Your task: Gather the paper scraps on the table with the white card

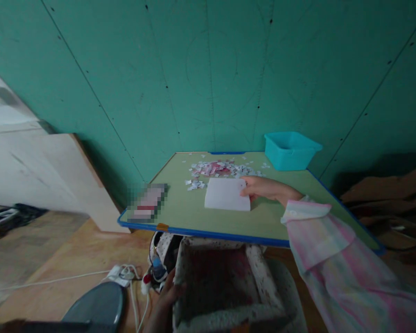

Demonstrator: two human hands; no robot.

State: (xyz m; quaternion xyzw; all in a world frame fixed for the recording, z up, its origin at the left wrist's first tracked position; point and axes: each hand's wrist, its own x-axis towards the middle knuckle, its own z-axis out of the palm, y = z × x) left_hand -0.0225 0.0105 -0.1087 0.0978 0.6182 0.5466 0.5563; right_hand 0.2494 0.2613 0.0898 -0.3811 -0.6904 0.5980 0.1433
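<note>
My right hand (263,188) pinches the right edge of a white rectangular sheet of paper or card (225,194), thumb on the near face. The sheet is tilted up a little over the table (180,208). Just behind it lies a loose heap of small white and pink paper scraps (217,167), with a smaller cluster of scraps (195,184) to its left. Below the table's front edge, my left hand (171,291) grips the left wall of a stained, whitish open box (265,282). The inside of the box is dark and reddish.
A turquoise plastic basin (291,150) stands at the table's back right corner. A pixelated flat object (148,203) lies at the left end. On the floor are a grey stool (97,305), a power strip with white cables (121,274) and a bag (161,259).
</note>
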